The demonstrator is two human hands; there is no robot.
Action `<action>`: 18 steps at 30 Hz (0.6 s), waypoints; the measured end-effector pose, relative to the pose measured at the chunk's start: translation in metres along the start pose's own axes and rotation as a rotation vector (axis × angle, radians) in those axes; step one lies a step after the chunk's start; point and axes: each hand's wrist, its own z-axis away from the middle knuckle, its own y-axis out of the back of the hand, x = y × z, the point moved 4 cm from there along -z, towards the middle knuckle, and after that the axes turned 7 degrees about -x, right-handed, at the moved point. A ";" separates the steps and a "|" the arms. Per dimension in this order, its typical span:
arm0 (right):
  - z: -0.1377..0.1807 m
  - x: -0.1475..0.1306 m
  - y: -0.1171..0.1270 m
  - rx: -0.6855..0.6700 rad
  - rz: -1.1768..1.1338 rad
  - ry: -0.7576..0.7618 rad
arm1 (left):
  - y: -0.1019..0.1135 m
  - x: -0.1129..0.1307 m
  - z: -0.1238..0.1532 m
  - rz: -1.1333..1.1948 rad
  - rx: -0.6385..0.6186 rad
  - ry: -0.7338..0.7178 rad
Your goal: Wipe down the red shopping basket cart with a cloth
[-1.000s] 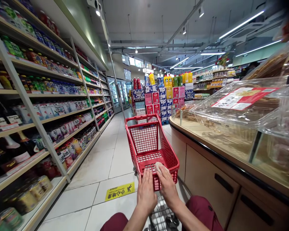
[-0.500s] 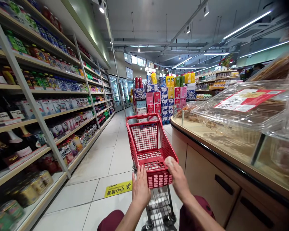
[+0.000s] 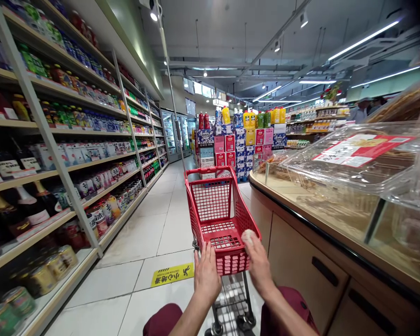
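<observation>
A red plastic shopping cart stands in the aisle in front of me, its basket empty. My left hand rests on the cart's near rim at the left, fingers curled over it. My right hand is on the near right corner of the rim, and a small whitish lump, perhaps a cloth, sits under its fingertips. My dark red trouser knees show at the bottom of the view.
Shelves of bottles, cartons and tins run along the left. A counter with clear-lidded food bins lines the right. A yellow caution sticker lies on the tiled floor. Stacked drink boxes and fridges stand ahead.
My hands have moved apart on the cart's rim, from side by side at its middle to its two corners. The cart sits slightly farther from me, and the view has shifted a little.
</observation>
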 end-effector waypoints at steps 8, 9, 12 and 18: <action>-0.003 0.009 -0.005 -0.046 0.004 0.010 | 0.009 -0.001 -0.005 -0.008 -0.068 -0.072; -0.003 0.013 -0.002 -0.022 0.014 -0.030 | 0.008 0.000 -0.005 -0.011 -0.081 -0.072; -0.001 0.002 -0.007 -0.024 -0.023 0.019 | 0.005 0.001 -0.005 -0.035 -0.085 -0.061; -0.003 0.003 -0.006 -0.039 -0.017 0.045 | -0.001 0.005 -0.002 -0.065 -0.041 -0.076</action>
